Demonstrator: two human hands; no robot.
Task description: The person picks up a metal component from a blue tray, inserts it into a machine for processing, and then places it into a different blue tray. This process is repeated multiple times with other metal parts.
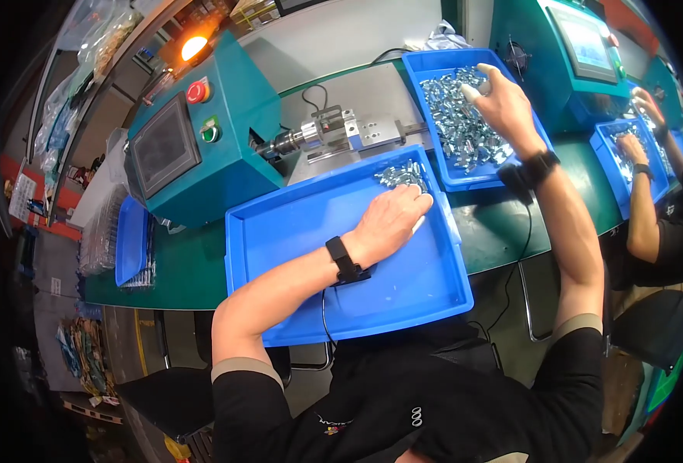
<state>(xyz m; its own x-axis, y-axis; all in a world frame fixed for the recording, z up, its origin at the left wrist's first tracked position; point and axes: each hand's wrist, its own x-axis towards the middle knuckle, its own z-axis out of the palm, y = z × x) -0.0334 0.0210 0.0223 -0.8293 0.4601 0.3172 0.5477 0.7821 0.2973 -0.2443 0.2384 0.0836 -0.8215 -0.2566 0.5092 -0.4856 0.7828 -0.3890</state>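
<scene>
My left hand (392, 219) is over the near blue tray (280, 247), its fingers curled and pointing down beside a small pile of shiny metal parts (400, 174) in the far right corner. What those fingers hold, if anything, is hidden. Above the second blue tray (415, 69), at the back right, my right hand (509, 112) hovers with thumb and forefinger apart and nothing visible between them. Many small silvery metal parts (461, 127) cover that tray's bottom. Pale covers sit on some fingertips of both hands. Each wrist wears a black band with a small device.
A teal machine (210, 139) with a dark screen and red button stands at the back left. Its metal spindle and clamp fixture (349, 131) lie behind the near tray. Another teal machine (569, 54) is at right. A co-worker's hands (635, 147) work over blue trays there. Cables hang from my wrists.
</scene>
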